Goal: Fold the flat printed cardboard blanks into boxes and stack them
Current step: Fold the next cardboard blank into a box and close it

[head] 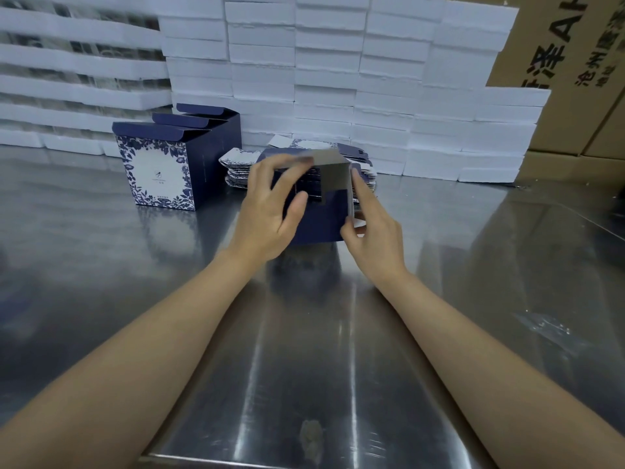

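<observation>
A half-folded box (321, 218), dark blue outside and grey inside, is held upright just above the middle of the steel worktop (304, 350), between both hands. The left hand (267, 211) grips its left side: the thumb lies on the near blue face and the fingers (287, 162) reach over the top edge, spread apart and clamped on the card. The right hand (375, 231) holds the right edge, its thumb and fingers pinching the card, with the forefinger stretched up along that edge. A grey flap (334, 174) at the top is blurred. Just behind the box, farther from the person, lies a pile of flat blanks (241, 167) with a blue and white flower print. To the far left stand three folded boxes (159, 170), one behind another and touching, their top flaps open. Along the far edge rises a wall of white foam blocks (338, 62), and brown cartons (575, 45) with black lettering stand at the far right
</observation>
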A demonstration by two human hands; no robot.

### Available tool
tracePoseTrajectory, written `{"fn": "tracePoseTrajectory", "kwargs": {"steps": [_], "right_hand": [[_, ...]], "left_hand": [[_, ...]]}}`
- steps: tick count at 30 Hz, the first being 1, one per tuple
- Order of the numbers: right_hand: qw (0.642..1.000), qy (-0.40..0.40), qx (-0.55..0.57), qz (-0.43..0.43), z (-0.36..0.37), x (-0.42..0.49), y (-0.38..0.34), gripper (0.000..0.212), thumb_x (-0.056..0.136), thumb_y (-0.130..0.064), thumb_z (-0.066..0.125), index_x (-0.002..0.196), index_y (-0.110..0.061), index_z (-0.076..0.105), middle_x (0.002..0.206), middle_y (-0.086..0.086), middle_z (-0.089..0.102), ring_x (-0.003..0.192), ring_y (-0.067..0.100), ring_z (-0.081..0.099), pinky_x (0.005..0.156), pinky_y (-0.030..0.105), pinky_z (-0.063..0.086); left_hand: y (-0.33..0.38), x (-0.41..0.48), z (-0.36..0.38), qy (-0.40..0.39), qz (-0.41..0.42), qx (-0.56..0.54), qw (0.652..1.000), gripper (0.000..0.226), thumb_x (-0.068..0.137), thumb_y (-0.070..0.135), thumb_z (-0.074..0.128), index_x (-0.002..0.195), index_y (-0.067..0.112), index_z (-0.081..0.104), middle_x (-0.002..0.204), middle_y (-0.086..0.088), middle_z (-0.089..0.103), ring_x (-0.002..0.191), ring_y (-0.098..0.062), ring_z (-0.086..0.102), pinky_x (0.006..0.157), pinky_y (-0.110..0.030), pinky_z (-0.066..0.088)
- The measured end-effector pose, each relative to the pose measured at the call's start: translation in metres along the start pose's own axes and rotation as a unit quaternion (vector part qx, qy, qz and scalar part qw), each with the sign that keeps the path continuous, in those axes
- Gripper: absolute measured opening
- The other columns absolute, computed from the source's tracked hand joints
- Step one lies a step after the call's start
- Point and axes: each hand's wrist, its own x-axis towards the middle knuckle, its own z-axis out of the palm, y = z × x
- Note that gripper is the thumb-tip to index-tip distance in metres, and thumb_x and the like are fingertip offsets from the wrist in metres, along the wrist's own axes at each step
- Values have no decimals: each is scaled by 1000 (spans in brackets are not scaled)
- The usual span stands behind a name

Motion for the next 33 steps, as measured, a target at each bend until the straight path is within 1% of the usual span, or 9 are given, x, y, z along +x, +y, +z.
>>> {"fn": "tracePoseTrajectory", "kwargs": {"steps": [6, 8, 11, 15, 18, 21, 24, 29, 33], "right_hand": [[996, -9, -57, -61, 1, 0, 0, 69, 86, -15, 56, 149, -27, 32, 156, -8, 32, 120, 5, 50, 79, 19, 48], [997, -46, 30, -46, 0, 1, 0, 59, 93, -23, 50, 149, -29, 32, 159, -8, 24, 133, -5, 35, 85, 6, 41], [987, -58, 151, -3, 1, 2, 1, 42, 100, -32, 42, 142, -31, 42, 157, -13, 22, 138, -13, 24, 99, 6, 35], [980, -33, 184, 61, 5, 1, 0, 44, 93, -15, 58, 131, -35, 46, 148, -14, 38, 129, 2, 45, 92, 29, 53], [970, -16, 200, 134, 8, 3, 0, 66, 87, -9, 68, 142, -25, 33, 135, -9, 51, 109, 8, 61, 94, 43, 52], [964, -16, 203, 172, 9, 6, -1, 79, 85, -10, 72, 150, -22, 29, 127, -12, 55, 90, -6, 63, 93, 22, 50], [955, 30, 227, 188, 5, 8, -2, 54, 83, -4, 73, 134, -10, 57, 115, -15, 64, 98, -14, 61, 89, 11, 47], [927, 101, 292, 213, -6, 12, -7, 38, 83, -1, 72, 120, -3, 67, 111, -2, 71, 99, -6, 65, 87, 15, 50], [927, 122, 289, 205, -7, 12, -11, 34, 85, 0, 68, 119, -2, 67, 114, 3, 71, 97, -8, 64, 86, 12, 49]], "left_hand": [[-7, 4, -3, 46, -39, -37, 997, 41, 104, 43, 28, 136, 24, 46, 107, 2, 54, 101, -14, 43, 95, -29, 34], [-7, 5, 1, 39, -39, -41, 998, 40, 104, 32, 40, 140, 18, 47, 102, 8, 47, 97, -8, 36, 93, -20, 32], [-9, 4, 6, 26, -24, -35, 999, 46, 96, 6, 53, 142, 12, 47, 98, 7, 44, 96, -8, 33, 94, -17, 32], [-10, 2, 6, 44, -43, -100, 993, 58, 88, -8, 54, 138, 19, 43, 113, 4, 49, 104, -6, 44, 101, -14, 32], [-13, -1, 8, 63, -202, -224, 951, 65, 87, -3, 59, 141, 19, 31, 134, -3, 47, 120, -7, 52, 107, -25, 40], [-21, -6, 10, -31, -282, -211, 935, 60, 94, 10, 61, 146, 14, 32, 142, 2, 48, 133, -12, 46, 113, -36, 36], [-18, -6, 13, -54, -285, -243, 926, 55, 96, 7, 58, 146, 13, 35, 141, 4, 49, 134, -12, 45, 115, -38, 35], [-7, -4, 15, -33, -301, -261, 917, 59, 93, 6, 62, 147, 8, 39, 139, 4, 52, 129, -7, 49, 111, -26, 39], [-7, -4, 16, -33, -290, -215, 932, 54, 95, 13, 62, 146, 10, 42, 120, 2, 64, 108, -10, 58, 106, -39, 45]]}}
